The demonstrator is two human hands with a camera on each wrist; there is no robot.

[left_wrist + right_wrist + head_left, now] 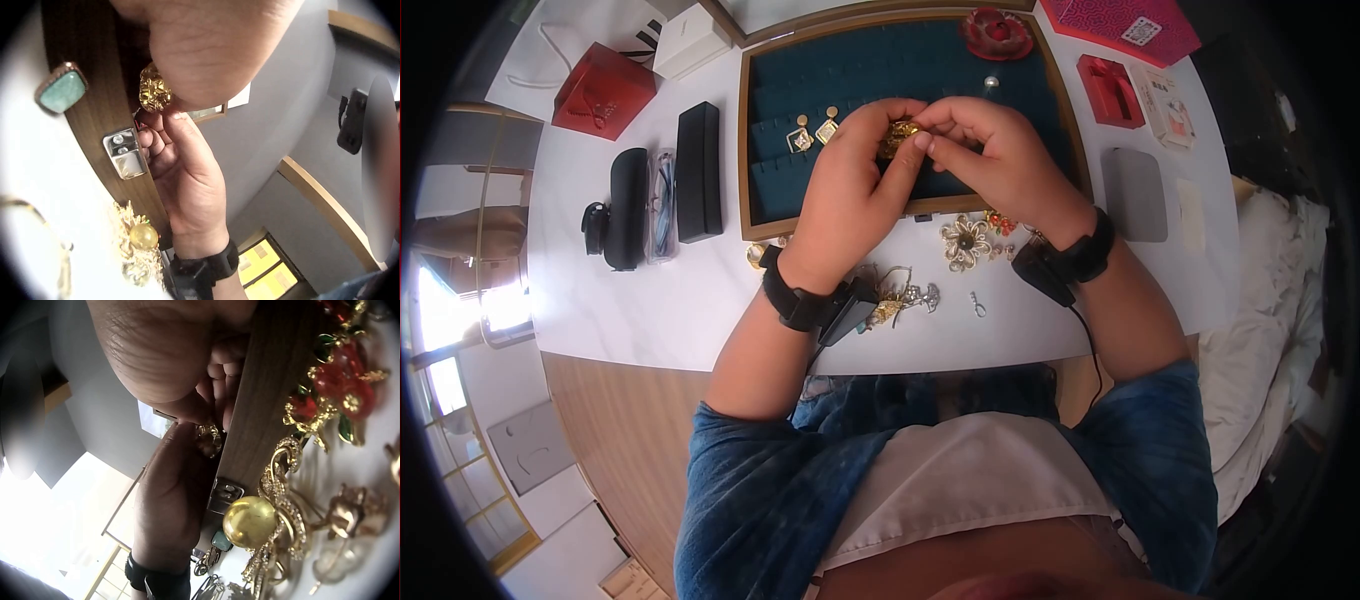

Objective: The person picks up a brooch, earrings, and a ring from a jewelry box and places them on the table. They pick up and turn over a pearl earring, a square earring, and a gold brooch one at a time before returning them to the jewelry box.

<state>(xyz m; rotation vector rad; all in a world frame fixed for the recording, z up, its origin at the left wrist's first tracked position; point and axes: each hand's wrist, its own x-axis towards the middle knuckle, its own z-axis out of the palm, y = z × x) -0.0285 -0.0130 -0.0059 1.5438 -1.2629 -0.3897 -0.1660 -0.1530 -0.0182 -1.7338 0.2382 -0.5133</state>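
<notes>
Over the green-lined wooden jewelry box, my left hand and right hand come together on a shiny gold jewelry piece. The left hand holds it between thumb and curled fingers. Right thumb and fingertips pinch at its right edge. From the left wrist, the gold piece shows a crumpled, faceted surface; fingers hide part of it. A pair of square drop earrings lies on the lining left of my hands. Further back in the box are a red flower-shaped ornament and a pearl-like piece.
In front of the box lie a flower brooch, a turquoise-stone ring, a red-beaded piece and several tangled pieces. Black cases and a red bag stand left; a red gift box and grey case right.
</notes>
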